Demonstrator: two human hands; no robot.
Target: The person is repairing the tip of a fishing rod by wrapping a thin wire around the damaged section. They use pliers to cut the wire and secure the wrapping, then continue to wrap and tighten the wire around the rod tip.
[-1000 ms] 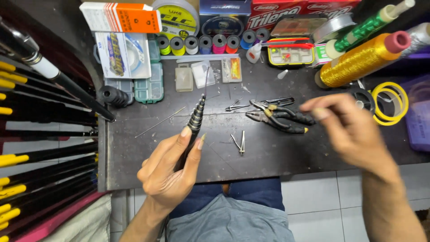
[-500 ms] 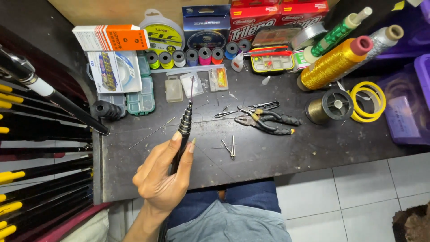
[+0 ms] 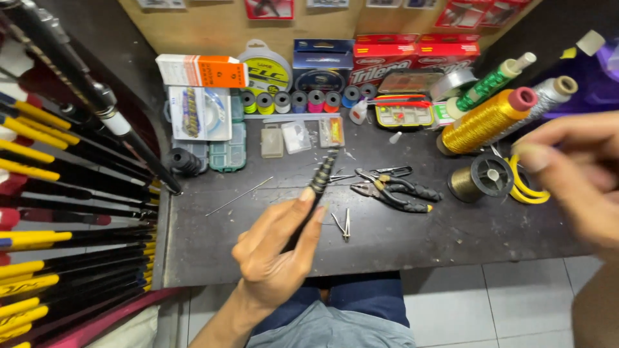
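Back in view at the frame's right edge since half a second ago: right hand (image 3: 570, 177), blurred, raised above the yellow ring (image 3: 529, 183), fingers bunched toward the thumb, nothing visibly held. Little changed otherwise: left hand (image 3: 274, 254) still clamped around the dark ribbed rod handle (image 3: 319, 180), thumb pressed along its side, tip tilted up and away over the black table (image 3: 451, 235). Just right of the handle: black pliers (image 3: 393, 193); beyond those, the gold thread spool (image 3: 483, 119).
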